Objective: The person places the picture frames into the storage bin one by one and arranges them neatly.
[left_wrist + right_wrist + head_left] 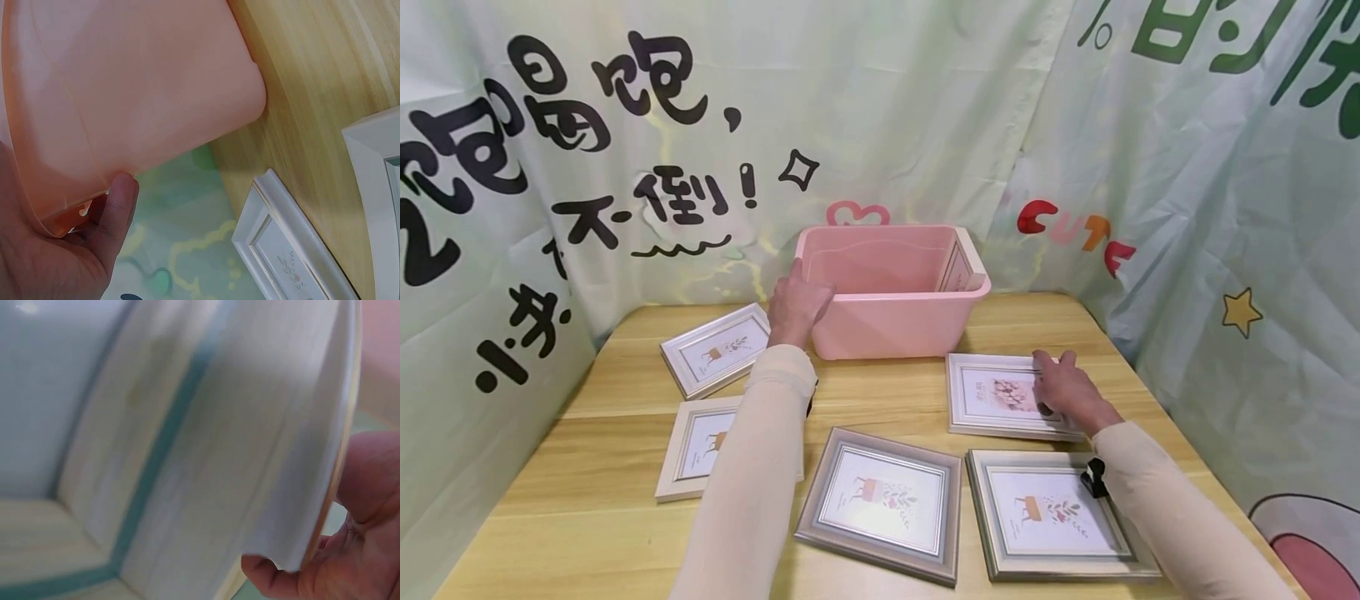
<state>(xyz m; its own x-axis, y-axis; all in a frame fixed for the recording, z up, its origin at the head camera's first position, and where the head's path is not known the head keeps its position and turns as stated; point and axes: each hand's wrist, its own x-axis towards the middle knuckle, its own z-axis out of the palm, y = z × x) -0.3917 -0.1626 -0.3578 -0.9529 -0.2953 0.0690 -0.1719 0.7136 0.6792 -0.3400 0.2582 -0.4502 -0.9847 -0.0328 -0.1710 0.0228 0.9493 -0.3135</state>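
Observation:
At the back of the table stands a pink plastic bin (pixel 891 325), with a white picture frame (pixel 964 265) leaning upright inside its right end. My left hand (pixel 797 308) grips the bin's left rim; in the left wrist view the thumb and fingers curl round that edge. At the right, my right hand (pixel 1070 390) holds the right edge of a white picture frame with pink flowers (pixel 1011 394). Up close in the right wrist view, this frame's pale moulding (pixel 206 475) fills most of the picture, and the fingers wrap its edge.
Two picture frames lie at the left: a white one (pixel 681 348) and a cream one (pixel 672 475), partly behind my left sleeve. Nearer the front lie a grey-brown frame (pixel 880 440) and a silvery frame (pixel 985 533), below my right forearm. Printed curtains (pixel 880 108) enclose the table.

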